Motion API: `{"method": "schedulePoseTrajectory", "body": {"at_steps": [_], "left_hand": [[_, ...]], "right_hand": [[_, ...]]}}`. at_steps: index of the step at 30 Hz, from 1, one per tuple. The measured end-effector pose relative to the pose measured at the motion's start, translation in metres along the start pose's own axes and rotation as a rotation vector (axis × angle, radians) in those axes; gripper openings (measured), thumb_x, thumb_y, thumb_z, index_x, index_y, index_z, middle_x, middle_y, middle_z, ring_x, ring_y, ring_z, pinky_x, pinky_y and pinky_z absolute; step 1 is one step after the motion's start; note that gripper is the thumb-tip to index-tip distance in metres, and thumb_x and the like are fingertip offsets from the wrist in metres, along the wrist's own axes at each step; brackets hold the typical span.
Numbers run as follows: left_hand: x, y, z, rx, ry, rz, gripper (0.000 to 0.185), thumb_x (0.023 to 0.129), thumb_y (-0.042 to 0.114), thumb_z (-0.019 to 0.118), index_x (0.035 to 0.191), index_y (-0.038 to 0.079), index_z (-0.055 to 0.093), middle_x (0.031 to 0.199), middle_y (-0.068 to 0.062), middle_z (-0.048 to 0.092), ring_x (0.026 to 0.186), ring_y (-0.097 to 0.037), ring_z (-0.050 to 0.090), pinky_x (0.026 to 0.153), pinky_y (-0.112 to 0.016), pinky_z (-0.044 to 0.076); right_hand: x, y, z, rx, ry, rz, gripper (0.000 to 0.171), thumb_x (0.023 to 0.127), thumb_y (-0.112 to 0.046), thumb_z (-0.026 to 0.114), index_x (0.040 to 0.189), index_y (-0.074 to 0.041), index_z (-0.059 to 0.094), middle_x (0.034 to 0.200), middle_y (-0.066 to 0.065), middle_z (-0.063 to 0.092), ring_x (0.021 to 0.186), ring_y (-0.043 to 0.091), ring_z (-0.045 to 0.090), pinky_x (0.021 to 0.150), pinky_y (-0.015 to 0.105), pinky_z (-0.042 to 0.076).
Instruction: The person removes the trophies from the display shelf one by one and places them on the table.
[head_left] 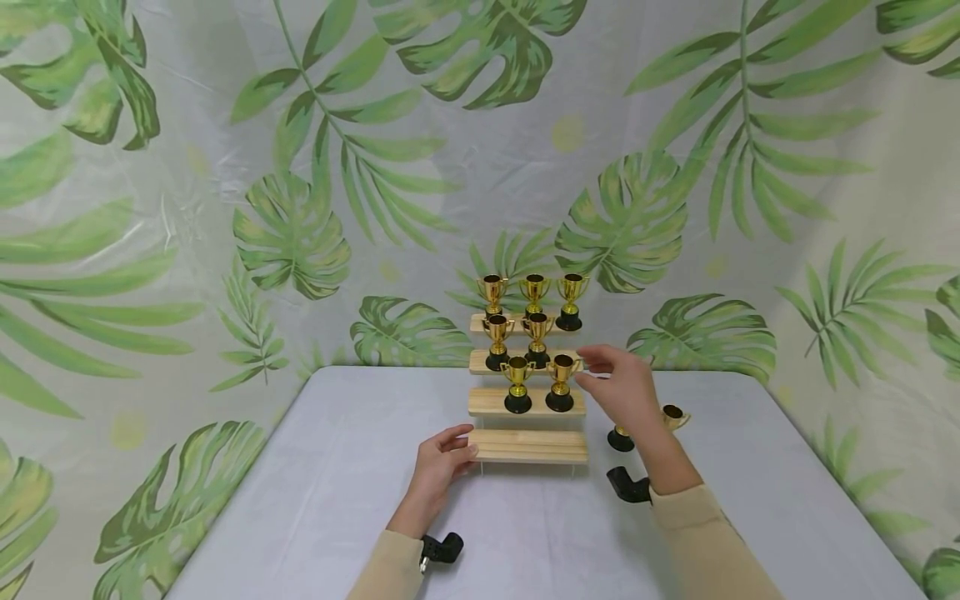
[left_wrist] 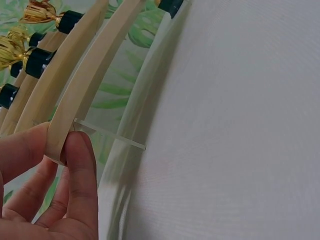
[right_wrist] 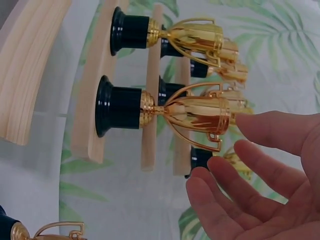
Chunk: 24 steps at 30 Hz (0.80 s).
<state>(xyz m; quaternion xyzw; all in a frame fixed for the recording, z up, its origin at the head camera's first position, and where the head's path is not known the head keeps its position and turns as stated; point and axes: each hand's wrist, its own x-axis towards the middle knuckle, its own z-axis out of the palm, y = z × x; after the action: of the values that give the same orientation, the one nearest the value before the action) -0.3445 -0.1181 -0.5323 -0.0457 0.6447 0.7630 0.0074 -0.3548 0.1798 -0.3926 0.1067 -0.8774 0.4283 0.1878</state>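
At the middle of the grey table (head_left: 315, 500) stands a four-step wooden riser (head_left: 528, 446). Gold trophies sit on the upper three steps: three on the far top, two below, two on the third. The near bottom step is bare.

We see the left hand (head_left: 438, 471) at the riser's near-left corner, thumb and fingers pinching the end of the bottom slat; the left wrist view confirms fingers (left_wrist: 80, 170) on the slat end. It looks like a steadying grip.

The right hand (head_left: 622, 392) hovers just right of the right-hand trophy (head_left: 560, 383) on the third step, fingers spread and relaxed, holding nothing. In the right wrist view the fingertips (right_wrist: 250, 130) are close to the cup's handle, not touching it as far as we can tell.

Two more trophies (head_left: 645, 425) stand on the table to the right, partly hidden behind the right wrist.

Our read: that trophy has been seated and the hand is clear of it. To do this well:
- keep the left pinch firm so the riser doesn't rock
- move the right hand off sideways, clear of the cup handles; these look light and top-heavy
- check the black base sits fully on the slat, not over the edge
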Motion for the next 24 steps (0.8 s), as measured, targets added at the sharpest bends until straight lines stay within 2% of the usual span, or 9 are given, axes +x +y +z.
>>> {"method": "schedulePoseTrajectory", "body": {"at_steps": [13,24], "left_hand": [[0.0,0.0,0.0,-0.001,-0.002,-0.002,0.045,0.085,-0.001,0.077,0.129,-0.001,0.065,0.107,-0.016,0.062,0.081,-0.017,0.067,0.078,-0.035,0.06],[0.002,-0.001,0.0,0.013,0.005,-0.002,0.045,0.085,-0.001,0.076,0.129,-0.001,0.066,0.104,-0.013,0.063,0.081,-0.016,0.068,0.079,-0.036,0.06]], "right_hand": [[0.008,-0.001,0.013,0.004,-0.043,0.016,0.044,0.09,-0.023,0.077,0.131,-0.012,0.066,0.126,0.013,0.066,0.109,0.033,0.064,0.082,0.051,0.056],[0.013,-0.001,0.022,-0.01,-0.046,0.013,0.043,0.09,-0.028,0.078,0.13,-0.016,0.067,0.109,0.007,0.068,0.101,0.028,0.064,0.073,0.044,0.056]]}}
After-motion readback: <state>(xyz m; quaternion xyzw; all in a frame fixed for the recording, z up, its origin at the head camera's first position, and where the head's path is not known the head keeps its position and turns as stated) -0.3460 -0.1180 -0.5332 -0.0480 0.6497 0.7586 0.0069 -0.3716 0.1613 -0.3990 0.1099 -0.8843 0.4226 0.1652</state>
